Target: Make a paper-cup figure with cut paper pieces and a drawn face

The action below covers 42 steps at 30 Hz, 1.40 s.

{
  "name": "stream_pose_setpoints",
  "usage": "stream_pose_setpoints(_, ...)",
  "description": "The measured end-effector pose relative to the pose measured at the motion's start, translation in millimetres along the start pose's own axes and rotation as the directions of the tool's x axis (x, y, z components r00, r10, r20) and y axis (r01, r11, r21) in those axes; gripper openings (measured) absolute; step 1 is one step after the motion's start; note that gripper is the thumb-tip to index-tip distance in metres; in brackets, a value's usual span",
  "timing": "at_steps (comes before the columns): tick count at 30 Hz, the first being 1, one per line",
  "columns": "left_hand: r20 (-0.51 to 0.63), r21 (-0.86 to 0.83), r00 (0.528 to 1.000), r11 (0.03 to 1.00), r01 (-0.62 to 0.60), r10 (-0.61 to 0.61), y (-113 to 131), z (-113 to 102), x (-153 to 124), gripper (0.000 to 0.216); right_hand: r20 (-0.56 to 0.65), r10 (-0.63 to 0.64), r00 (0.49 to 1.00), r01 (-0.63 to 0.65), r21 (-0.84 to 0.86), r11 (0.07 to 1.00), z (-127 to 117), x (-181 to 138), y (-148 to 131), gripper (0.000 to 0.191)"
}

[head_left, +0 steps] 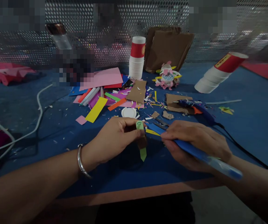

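Observation:
My left hand (pixel 117 137), with a silver bracelet at the wrist, pinches a narrow green paper strip (pixel 143 154) between thumb and forefinger. The strip hangs downward; its upper end bears a small dark mark and its lower end is pointed. To the right, my right hand (pixel 192 143) is closed around a long blue pen-like tool (pixel 190 148) with a clear, blue-tipped rear end. Its front end reaches left, close to the green strip; whether they touch I cannot tell. Dark scissor-like blades (pixel 160 125) and a yellow paper strip (pixel 152 132) lie just beyond.
A white lid (pixel 128 112), yellow paper (pixel 96 109) and scraps lie ahead. Paper cup stacks stand upright (pixel 136 65) and leaning (pixel 218 73), near a paper flower (pixel 167 76) and cardboard (pixel 168 49). A corded blue tool (pixel 202 110) lies right; a white cable (pixel 39 105) runs left.

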State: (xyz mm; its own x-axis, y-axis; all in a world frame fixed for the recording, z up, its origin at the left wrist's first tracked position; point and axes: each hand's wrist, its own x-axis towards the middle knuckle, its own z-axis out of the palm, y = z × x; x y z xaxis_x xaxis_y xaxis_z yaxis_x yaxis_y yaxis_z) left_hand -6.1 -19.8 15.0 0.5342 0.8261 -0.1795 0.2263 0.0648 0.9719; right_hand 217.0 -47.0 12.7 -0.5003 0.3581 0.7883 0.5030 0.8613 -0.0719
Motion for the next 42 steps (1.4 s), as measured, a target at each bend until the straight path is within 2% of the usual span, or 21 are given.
stream_pose_setpoints(14,0.009,-0.043,1.000,0.999,-0.011,0.012,-1.6,1.8,-0.3,0.013,0.048,-0.007,0.999,0.008,-0.025,1.000,0.4,-0.6,-3.7,0.013)
stream_pose_setpoints(18,0.012,-0.046,1.000,0.999,-0.007,0.008,-1.3,1.2,0.8,0.014,0.055,0.024,0.998,-0.022,-0.029,0.999,1.1,-1.7,-4.2,0.013)
stream_pose_setpoints(23,0.015,-0.036,1.000,0.999,0.004,-0.003,-1.0,1.1,0.2,0.014,0.070,-0.016,0.997,0.018,-0.027,0.999,-0.6,-0.6,-3.3,0.012)
stream_pose_setpoints(32,0.026,-0.060,0.999,0.997,0.040,-0.039,-0.3,2.2,0.1,0.014,0.090,0.026,0.996,-0.021,-0.057,0.998,-3.1,-2.7,-5.2,0.015)
stream_pose_setpoints(42,0.016,0.033,1.000,0.999,0.000,0.000,-2.7,0.8,-0.3,0.018,0.086,-0.002,0.996,0.006,-0.047,0.999,-4.9,-1.1,-8.5,0.017)
